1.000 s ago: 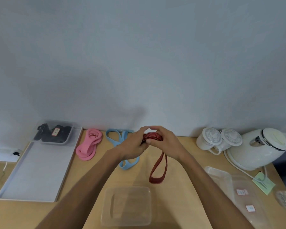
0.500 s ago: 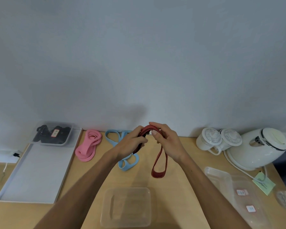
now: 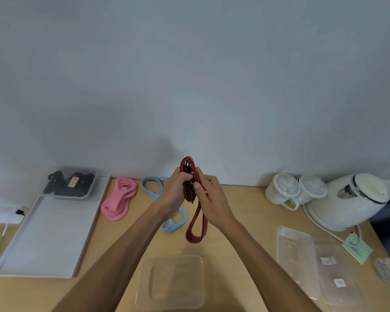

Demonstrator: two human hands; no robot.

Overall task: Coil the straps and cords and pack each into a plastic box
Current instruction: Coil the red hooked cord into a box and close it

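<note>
A dark red strap [image 3: 195, 224] is held upright above the table, folded into several loops. My left hand [image 3: 175, 192] and my right hand [image 3: 208, 197] both grip its upper part, and one long loop hangs down below them. A clear plastic box [image 3: 170, 282] sits open near the front edge, under my hands. A pink strap [image 3: 118, 200] lies loose at the back left. A light blue strap [image 3: 152, 188] lies beside it, partly hidden by my left arm. A lidded box [image 3: 71, 182] with a black strap inside stands on the grey tray [image 3: 45, 235].
Two more clear boxes or lids [image 3: 313, 264] with small labels lie at the right. A white kettle [image 3: 351, 199] and two lidded white cups [image 3: 295, 190] stand at the back right. A green paper note [image 3: 356, 247] lies by the kettle's cord.
My hands have turned the red strap's folded bundle from lying flat to standing upright and raised it. The hanging loop has grown shorter and lifted off the table.
</note>
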